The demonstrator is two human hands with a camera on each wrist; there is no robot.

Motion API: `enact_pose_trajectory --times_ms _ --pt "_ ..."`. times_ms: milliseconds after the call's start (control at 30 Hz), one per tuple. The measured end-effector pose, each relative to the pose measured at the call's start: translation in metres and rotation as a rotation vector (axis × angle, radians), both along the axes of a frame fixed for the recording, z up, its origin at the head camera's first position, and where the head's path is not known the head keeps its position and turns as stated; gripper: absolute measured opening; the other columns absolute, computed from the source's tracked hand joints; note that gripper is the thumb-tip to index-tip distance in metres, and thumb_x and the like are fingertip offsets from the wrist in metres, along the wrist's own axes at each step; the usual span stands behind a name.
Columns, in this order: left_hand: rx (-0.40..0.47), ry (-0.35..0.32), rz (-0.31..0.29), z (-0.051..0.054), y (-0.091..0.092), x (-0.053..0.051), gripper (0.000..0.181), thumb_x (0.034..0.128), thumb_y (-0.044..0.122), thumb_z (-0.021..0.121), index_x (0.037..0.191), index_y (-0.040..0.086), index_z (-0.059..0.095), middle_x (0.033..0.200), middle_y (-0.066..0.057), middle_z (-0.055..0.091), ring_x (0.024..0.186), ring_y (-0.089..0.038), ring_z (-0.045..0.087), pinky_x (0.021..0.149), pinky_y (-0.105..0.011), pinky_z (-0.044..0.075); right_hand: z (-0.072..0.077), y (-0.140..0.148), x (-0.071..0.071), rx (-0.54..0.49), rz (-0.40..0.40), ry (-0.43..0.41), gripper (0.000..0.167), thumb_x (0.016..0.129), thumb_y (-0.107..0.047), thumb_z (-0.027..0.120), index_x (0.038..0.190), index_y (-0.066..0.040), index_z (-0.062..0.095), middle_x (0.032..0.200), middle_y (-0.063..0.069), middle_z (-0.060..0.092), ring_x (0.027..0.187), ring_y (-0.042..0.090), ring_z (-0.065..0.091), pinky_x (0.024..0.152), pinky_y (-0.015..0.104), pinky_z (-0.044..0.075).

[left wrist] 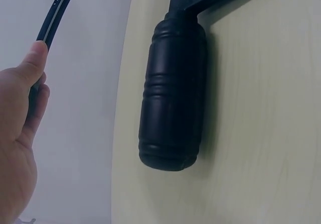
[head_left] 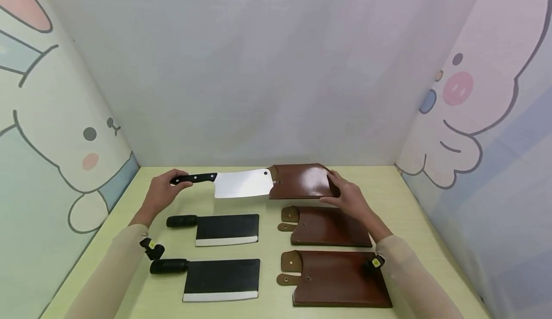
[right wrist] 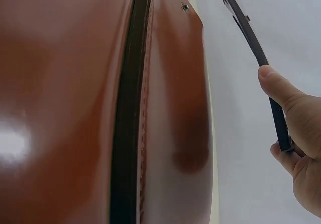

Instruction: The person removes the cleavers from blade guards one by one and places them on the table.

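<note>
By its black riveted handle, my left hand (head_left: 166, 188) holds a silver cleaver (head_left: 242, 185) up off the table, blade pointing right. A brown leather sheath (head_left: 302, 181) is gripped at its far right end by my right hand (head_left: 347, 195), raised at the same height. The blade's front edge meets the sheath's open left end; whether it is inside or just overlapping I cannot tell. In the left wrist view the thumb lies along the cleaver handle (left wrist: 52, 18). The right wrist view shows the held sheath (right wrist: 263, 58) edge-on between thumb and fingers.
Two dark cleavers with black handles lie at left, one nearer (head_left: 222, 278) and one farther (head_left: 227, 229). Right of them lie two more brown sheaths, a farther one (head_left: 329, 225) and a nearer one (head_left: 340, 280), with snap straps. Fabric walls enclose the pale table (head_left: 269, 309).
</note>
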State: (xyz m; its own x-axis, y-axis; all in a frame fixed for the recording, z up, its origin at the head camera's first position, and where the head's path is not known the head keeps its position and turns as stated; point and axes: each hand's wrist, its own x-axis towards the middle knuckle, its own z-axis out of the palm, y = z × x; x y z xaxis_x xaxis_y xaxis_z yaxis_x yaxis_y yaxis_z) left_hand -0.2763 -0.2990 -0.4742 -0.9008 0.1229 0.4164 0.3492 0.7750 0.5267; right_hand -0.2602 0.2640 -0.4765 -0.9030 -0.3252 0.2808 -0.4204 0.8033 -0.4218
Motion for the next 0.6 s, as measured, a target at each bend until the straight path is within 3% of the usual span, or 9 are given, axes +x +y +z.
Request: enact_pose_trajectory --times_ms 600 --pt "-0.029 -0.014 0.004 -0.006 -0.017 0.002 0.029 0.0928 0.020 0.078 0.115 0.003 0.070 0.103 -0.018 0.073 0.087 -0.030 0.067 0.065 -0.034 0.050 -0.007 0.017 -0.006 0.010 -0.038 -0.051 0.094 0.085 -0.038 0.084 0.156 0.001 0.037 0.160 0.028 0.034 0.139 0.049 0.044 0.104 0.061 0.046"
